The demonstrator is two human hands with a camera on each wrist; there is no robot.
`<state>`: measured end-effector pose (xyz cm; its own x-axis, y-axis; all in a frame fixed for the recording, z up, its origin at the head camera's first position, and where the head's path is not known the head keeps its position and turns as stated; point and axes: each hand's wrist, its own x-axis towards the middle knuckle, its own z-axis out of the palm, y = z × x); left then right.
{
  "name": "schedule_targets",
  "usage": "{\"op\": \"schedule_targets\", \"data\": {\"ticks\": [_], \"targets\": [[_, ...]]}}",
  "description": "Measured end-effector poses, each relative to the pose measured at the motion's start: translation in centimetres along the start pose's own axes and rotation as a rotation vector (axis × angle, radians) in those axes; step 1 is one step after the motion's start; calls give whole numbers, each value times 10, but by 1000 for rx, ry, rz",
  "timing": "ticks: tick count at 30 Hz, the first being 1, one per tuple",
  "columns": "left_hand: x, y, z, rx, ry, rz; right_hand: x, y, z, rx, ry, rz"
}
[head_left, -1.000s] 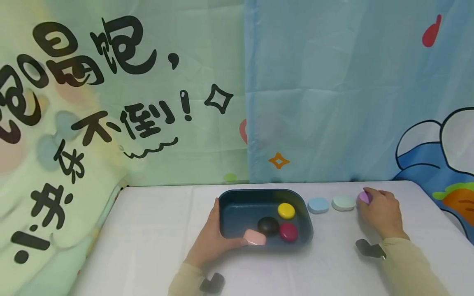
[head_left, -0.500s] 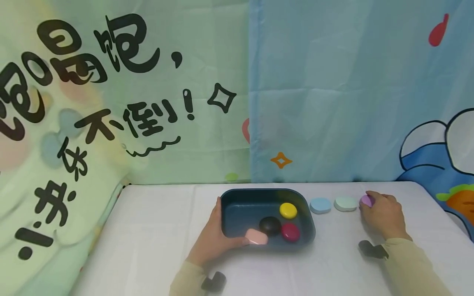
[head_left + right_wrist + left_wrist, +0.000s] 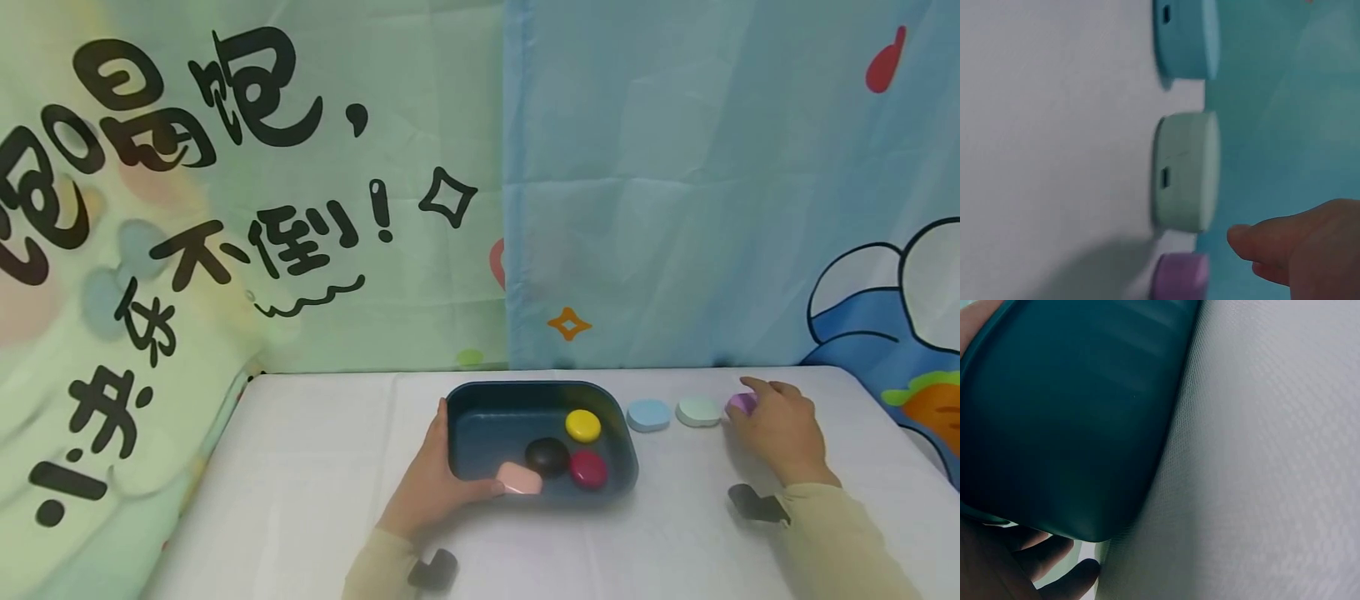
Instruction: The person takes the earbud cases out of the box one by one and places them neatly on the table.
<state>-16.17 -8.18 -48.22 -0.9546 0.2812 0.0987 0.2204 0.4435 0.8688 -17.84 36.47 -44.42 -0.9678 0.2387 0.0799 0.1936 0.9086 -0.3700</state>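
Note:
My left hand [image 3: 435, 487] grips the left end of a dark teal tray [image 3: 487, 408], its thumb along the front rim. In the left wrist view, the tray's outer wall [image 3: 1079, 425] fills much of the frame, with fingers at its lower corner. A pink rounded piece [image 3: 518, 479] lies by the thumb tip; black [image 3: 547, 457], magenta [image 3: 588, 470] and yellow [image 3: 582, 426] ones sit farther right in the tray. My right hand [image 3: 783, 429] hovers by a purple rounded case [image 3: 1181, 276], partly hidden in the head view; the visible fingertips stand apart from it in the right wrist view.
Left of the purple case stand a mint green oval case [image 3: 698, 412] and a light blue one [image 3: 648, 415], in a row beside the tray. Each has a small dark slot in its side. A printed cloth [image 3: 652, 208] hangs behind the white table [image 3: 300, 467].
My right hand's fingers have lifted and spread off the purple case, which stays in the row. The left hand and tray keep their place; the head view has shifted slightly.

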Motion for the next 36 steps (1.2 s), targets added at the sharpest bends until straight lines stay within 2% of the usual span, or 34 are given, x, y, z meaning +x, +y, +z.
{"op": "schedule_targets", "data": {"ticks": [5,12,17,23,36], "targets": [[0,-1,0,10,1,8,-5,-22,-5,3,17,-44],[1,-3,1,-2,3,13,-12,-49,-5,38,140,-205],[0,-1,0,8,4,-4,-20,-66,-6,89,191,-301],[1,-3,0,16,3,-15,-30,-85,-5,112,175,-363],[0,-6,1,3,3,3,-46,-126,5,151,18,-401]]}}
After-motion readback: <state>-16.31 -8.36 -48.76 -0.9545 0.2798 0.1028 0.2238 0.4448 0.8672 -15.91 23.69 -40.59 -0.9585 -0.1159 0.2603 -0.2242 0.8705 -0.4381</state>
